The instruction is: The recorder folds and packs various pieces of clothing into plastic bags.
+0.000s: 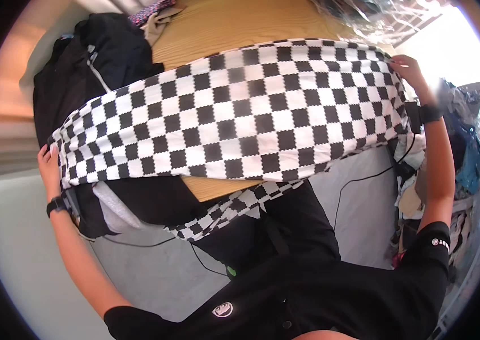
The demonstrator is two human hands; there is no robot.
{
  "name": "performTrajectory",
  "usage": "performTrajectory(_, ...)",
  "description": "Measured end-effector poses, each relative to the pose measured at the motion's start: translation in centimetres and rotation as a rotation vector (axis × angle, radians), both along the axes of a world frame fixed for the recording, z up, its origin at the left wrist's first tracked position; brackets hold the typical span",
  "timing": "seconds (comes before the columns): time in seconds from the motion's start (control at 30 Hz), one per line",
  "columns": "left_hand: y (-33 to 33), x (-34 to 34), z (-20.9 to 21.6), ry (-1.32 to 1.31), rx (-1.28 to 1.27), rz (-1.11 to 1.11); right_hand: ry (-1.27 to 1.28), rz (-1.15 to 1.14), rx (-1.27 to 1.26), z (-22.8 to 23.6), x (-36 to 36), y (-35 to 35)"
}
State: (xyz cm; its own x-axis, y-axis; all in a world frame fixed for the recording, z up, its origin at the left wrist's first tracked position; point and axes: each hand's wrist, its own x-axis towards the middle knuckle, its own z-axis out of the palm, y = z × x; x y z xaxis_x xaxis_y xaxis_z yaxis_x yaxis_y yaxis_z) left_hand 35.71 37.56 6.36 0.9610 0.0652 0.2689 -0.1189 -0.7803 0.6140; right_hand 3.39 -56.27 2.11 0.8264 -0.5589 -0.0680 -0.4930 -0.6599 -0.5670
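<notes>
A black-and-white checkered cloth (277, 119) is stretched wide between my two arms, over a wooden table. My left hand (51, 164) grips its left edge, with the fingertips partly hidden by the fabric. At the far right, my right hand (409, 69) pinches the cloth's upper right corner. A narrower checkered part (223, 212) hangs below the table's front edge, across my lap.
Dark garments (104, 51) are heaped at the table's left, beside a patterned cloth (152, 12). The wooden tabletop (211, 28) shows behind the cloth. Clear plastic (364, 17) lies at the back right. Piled clothes (461, 153) stand to the right. Dark cables (359, 180) hang below.
</notes>
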Motion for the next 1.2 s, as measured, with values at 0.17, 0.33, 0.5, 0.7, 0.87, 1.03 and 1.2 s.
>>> performTrajectory(0.17,-6.8,-8.4,2.7,-0.323,0.533,-0.062,-0.198,0.046,0.047,1.2,-3.6,5.3)
performTrajectory(0.33,-11.2,-22.0,1.4,-0.243,0.114,0.054,-0.955,-0.485,-0.031,-0.1,-12.6,8.8)
performTrajectory(0.5,-7.3,-32.0,-7.1,-0.038,0.008,0.363,-0.879,-0.808,1.03,-11.7,-20.0,14.2)
performTrajectory(0.7,-8.6,-38.1,-13.0,1.285,-0.331,0.103,-0.784,-0.137,1.499,-13.9,-18.1,14.8)
performTrajectory(0.87,-13.0,-39.9,-17.7,0.842,-0.137,-0.165,-0.709,-0.057,1.64,-14.6,-17.9,14.3)
performTrajectory(1.03,-11.7,-41.0,-19.9,0.641,-0.294,-0.032,-0.727,-0.236,1.388,-13.0,-18.0,15.4)
performTrajectory(1.2,-11.3,-41.4,-22.3,0.431,-0.398,0.086,-0.848,-0.376,1.273,-12.8,-18.2,15.3)
